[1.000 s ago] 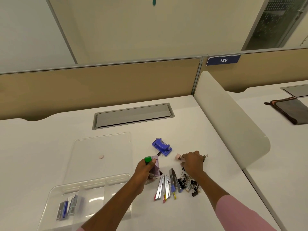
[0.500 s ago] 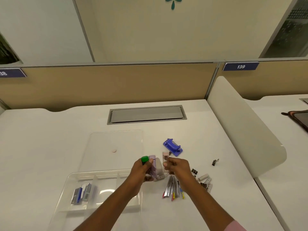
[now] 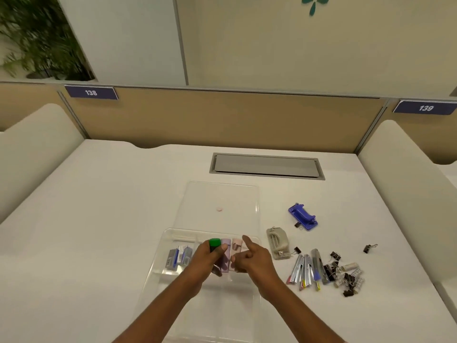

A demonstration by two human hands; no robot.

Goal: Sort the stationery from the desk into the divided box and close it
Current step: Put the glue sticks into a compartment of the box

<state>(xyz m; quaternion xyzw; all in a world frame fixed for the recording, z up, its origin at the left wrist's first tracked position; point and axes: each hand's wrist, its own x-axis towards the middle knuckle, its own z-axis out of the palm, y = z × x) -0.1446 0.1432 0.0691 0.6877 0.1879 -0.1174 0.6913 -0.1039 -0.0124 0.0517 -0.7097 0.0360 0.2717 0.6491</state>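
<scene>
Left hand (image 3: pixel 210 258) gripped plastic cases (image 3: pixel 225 253) over the box (image 3: pixel 168 237), right hand (image 3: pixel 252 262) hung loose; looked light, slick, pinch the sides.

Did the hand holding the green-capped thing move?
Yes. The left hand, gripping the green-capped thing, went left, away from the blue hole punch, and is now over the clear divided box.

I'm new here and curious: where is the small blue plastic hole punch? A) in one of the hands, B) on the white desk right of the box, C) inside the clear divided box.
B: the small blue plastic hole punch lies on the white desk.
</scene>
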